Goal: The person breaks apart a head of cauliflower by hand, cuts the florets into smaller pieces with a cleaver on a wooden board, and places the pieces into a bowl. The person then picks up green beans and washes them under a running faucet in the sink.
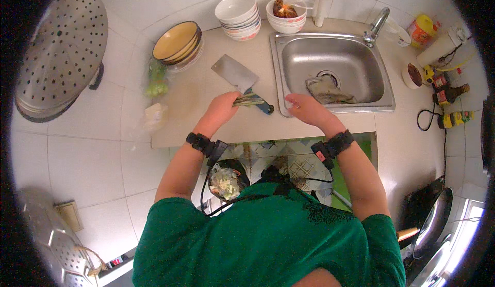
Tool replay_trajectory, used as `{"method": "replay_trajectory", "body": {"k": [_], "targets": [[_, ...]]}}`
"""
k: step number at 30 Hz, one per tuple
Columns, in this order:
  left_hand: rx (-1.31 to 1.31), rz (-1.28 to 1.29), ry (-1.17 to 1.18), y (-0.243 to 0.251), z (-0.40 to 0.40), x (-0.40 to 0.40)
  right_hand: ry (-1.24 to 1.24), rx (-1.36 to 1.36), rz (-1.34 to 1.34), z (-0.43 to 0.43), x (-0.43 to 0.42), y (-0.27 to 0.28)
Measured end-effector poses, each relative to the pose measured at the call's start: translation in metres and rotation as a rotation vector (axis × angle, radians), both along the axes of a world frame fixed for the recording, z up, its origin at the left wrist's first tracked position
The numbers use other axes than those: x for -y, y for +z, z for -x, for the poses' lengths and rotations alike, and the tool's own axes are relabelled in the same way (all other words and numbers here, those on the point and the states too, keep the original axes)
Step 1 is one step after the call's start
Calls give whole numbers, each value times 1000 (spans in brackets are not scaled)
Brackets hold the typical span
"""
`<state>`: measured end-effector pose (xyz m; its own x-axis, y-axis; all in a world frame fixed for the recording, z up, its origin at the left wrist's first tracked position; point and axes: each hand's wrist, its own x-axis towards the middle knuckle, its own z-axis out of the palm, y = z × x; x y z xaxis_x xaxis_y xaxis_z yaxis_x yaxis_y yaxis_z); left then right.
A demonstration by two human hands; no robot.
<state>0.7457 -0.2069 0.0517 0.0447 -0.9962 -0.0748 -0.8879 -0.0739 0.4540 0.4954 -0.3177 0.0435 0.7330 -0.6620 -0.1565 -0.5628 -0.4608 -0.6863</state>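
My left hand grips a small bundle of thin green vegetable stalks above the counter. Just beyond lies a cleaver, its broad steel blade flat on the counter and its dark handle partly behind the stalks. My right hand is over the front left corner of the steel sink, fingers curled inward; whether something small is between them cannot be made out. A crumpled greyish cloth lies in the basin, beside the drain.
Bowls are stacked at the back: yellow ones, white ones and others with a bag of brown food on top. Leafy greens lie at left. A faucet rises behind the sink. Below is a bin with scraps.
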Motion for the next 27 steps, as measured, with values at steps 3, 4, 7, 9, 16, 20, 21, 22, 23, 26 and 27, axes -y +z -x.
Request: {"method": "replay_trajectory", "body": {"k": [3,4,7,9,16,20,21,22,23,26,27], "targets": [[19,-44,18,-12,-18,-5,96,18,-206,-20,-4,-3],[16,-47,11,-17,-24,-4,136,0,-118,-23,-7,-7],[53,-41,-44,-29,-31,7,152,7,-41,-21,-10,-9],[98,-42,-80,-42,-37,14,120,110,-6,-15,-10,-20],[207,-254,-305,-66,-79,15,-188,244,-81,11,-12,-18],[280,-126,-406,-58,-75,16,-453,304,-107,68,-38,-25],[241,-118,-445,-55,-76,17,-523,344,-142,85,-50,-23],[257,-115,-440,-55,-72,19,-576,384,-164,107,-59,-18],[278,-121,-432,-56,-74,17,-612,383,-153,123,-72,-20],[285,-64,-488,-48,-74,22,-728,391,-142,174,-119,-28],[352,-155,-447,-39,-77,23,-751,388,-134,187,-133,-33]]}}
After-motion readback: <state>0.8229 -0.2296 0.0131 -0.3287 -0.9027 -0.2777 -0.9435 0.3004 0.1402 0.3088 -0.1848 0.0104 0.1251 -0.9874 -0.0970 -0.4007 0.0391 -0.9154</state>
